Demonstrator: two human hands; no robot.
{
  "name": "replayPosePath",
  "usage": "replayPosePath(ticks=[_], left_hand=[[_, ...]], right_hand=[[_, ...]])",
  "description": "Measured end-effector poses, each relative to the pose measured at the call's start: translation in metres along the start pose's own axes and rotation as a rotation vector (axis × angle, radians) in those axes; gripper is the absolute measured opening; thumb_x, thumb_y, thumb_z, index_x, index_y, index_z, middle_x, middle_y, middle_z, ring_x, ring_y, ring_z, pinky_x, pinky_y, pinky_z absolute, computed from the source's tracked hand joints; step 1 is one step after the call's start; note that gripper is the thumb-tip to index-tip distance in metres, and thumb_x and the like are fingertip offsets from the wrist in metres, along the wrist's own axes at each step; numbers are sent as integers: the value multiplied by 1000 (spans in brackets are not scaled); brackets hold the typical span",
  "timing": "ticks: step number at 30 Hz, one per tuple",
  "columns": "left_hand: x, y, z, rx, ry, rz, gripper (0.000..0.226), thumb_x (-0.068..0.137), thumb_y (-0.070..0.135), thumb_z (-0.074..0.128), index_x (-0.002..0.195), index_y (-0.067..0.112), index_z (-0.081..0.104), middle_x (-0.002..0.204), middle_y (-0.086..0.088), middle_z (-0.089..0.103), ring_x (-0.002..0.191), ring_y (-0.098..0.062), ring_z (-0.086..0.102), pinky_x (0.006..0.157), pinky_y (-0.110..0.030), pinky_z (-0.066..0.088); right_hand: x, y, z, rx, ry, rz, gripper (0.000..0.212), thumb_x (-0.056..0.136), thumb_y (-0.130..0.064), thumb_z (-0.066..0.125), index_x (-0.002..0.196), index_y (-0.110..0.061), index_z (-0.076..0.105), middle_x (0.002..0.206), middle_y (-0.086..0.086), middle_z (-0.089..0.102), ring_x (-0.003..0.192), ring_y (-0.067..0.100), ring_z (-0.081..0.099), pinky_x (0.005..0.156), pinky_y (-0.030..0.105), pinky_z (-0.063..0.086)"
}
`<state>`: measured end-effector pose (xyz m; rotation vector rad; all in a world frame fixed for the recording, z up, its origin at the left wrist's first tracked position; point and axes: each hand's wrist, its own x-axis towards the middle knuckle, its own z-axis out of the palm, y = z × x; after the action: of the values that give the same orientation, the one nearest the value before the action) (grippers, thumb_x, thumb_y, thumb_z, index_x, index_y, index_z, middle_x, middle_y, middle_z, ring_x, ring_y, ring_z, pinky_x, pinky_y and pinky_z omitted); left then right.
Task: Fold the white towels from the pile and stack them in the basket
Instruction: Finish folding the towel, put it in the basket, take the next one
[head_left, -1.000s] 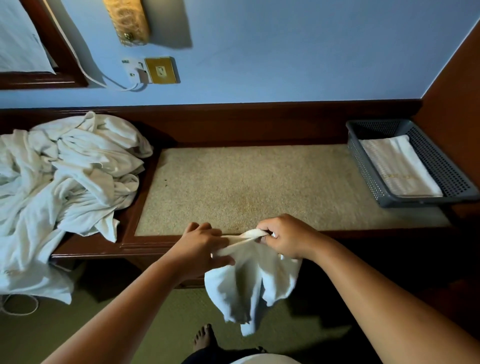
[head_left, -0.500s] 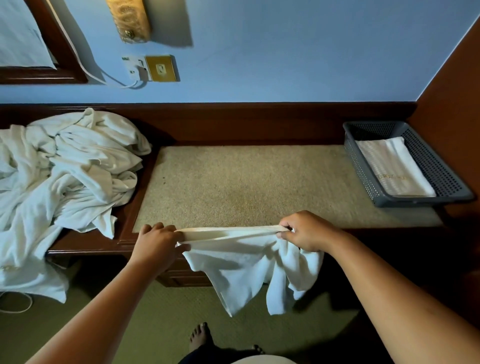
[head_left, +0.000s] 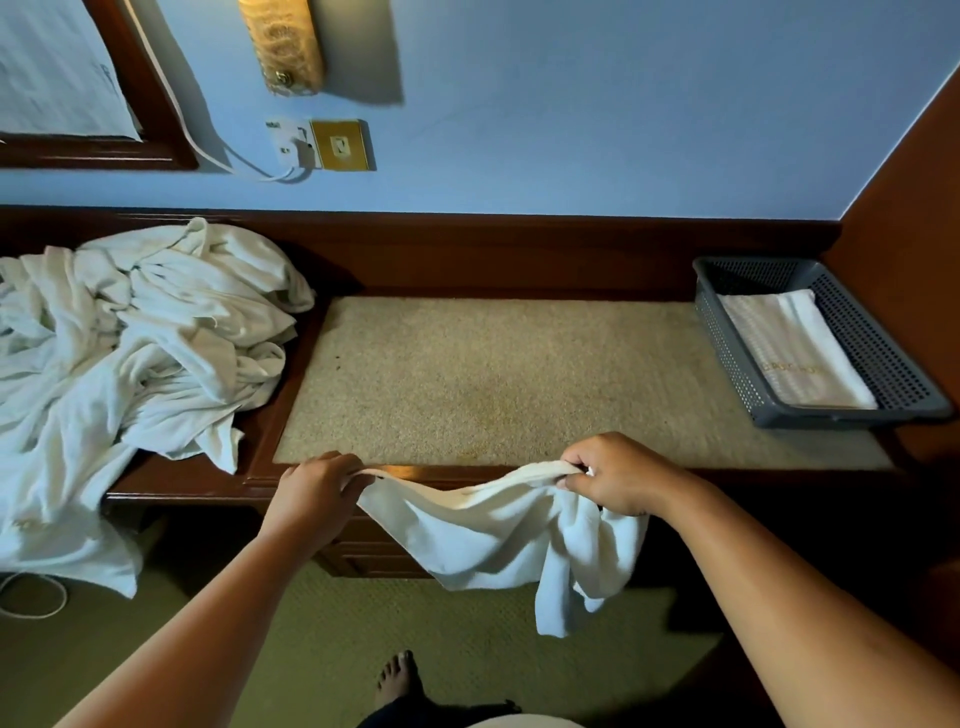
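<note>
Clamping one towel (head_left: 467, 530) by its edge, left hand (head_left: 311, 488) and right hand (head_left: 618, 478) hold it.

White towel (head_left: 483, 535) in front of the desk (head_left: 467, 260), plain, no print on it. The desk itself: dark reddish-brown wood, its top a speckled beige. White again in the pile (head_left: 140, 353) at the desk's left end. At its right end a grey basket (head_left: 727, 358), walls dotted with small holes, and the folded towel (head_left: 789, 348) inside is white with faint gold lettering. Pale blue wall (head_left: 571, 104) behind the desk, olive-green floor (head_left: 363, 649) below.
</note>
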<state>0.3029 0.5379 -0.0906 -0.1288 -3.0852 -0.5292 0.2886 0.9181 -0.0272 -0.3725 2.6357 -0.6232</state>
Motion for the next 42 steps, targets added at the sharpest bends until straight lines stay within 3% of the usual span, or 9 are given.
replayPosePath(ticks=[8,15,18,21,25,30,34,37,42], left_hand=[[-16,27,-5,-555,-40,-101,13,100,21,60,93,28,69,83,9,66,75,-1,63,61,-14,46],[-17,70,-21,-802,61,-95,20,103,27,55,85,24,63,72,-1,62,63,-7,55,60,-24,44],[-17,98,-34,-790,91,32,21,102,24,58,82,25,63,71,1,60,63,-5,52,58,-20,40],[-20,126,-47,-801,49,171,19,101,28,60,85,22,66,74,-1,64,66,-16,59,58,-31,45],[-20,156,-56,-806,-42,255,17,99,29,64,86,20,69,75,-3,68,69,-22,64,60,-32,48],[-8,153,-47,-994,-32,91,12,92,27,72,84,18,73,72,-5,69,65,-10,60,59,-27,46],[-9,140,-31,-1186,-182,7,30,91,31,74,97,2,69,84,-18,71,74,-20,64,67,-34,50],[-12,142,-25,-1240,-268,-2,27,93,21,67,98,-5,65,85,-8,72,79,-14,66,74,-27,53],[-4,154,-34,-1144,-56,46,25,98,32,60,87,11,63,71,-8,57,65,-17,49,59,-30,39]], right_hand=[[-1,-7,5,68,-110,-3,20,89,-29,68,74,-17,63,69,-7,60,65,6,52,63,28,41],[-3,-1,31,116,-216,91,17,88,-36,66,76,-23,65,74,-11,66,71,6,62,69,30,48],[-8,-4,41,86,-166,108,17,90,-48,66,99,-33,66,93,-14,64,90,9,64,77,27,51],[-13,-26,41,167,-122,-25,55,81,-62,70,130,-41,55,111,-20,46,100,0,52,85,21,44],[-17,-56,47,610,-53,-207,30,86,-54,68,99,-27,65,91,-10,67,86,8,64,80,37,51],[-21,-61,44,1048,196,-104,55,82,-62,66,98,-10,68,88,9,66,81,21,61,76,38,45],[-23,-71,35,1191,311,-106,28,90,-46,61,94,-20,72,89,7,69,85,20,64,79,38,48],[-24,-72,25,1237,420,-124,46,83,-57,68,88,-11,65,85,11,61,83,24,55,78,41,42],[-29,-61,11,1058,395,-103,34,77,-58,71,85,-26,64,77,-1,63,72,18,57,68,35,43]])
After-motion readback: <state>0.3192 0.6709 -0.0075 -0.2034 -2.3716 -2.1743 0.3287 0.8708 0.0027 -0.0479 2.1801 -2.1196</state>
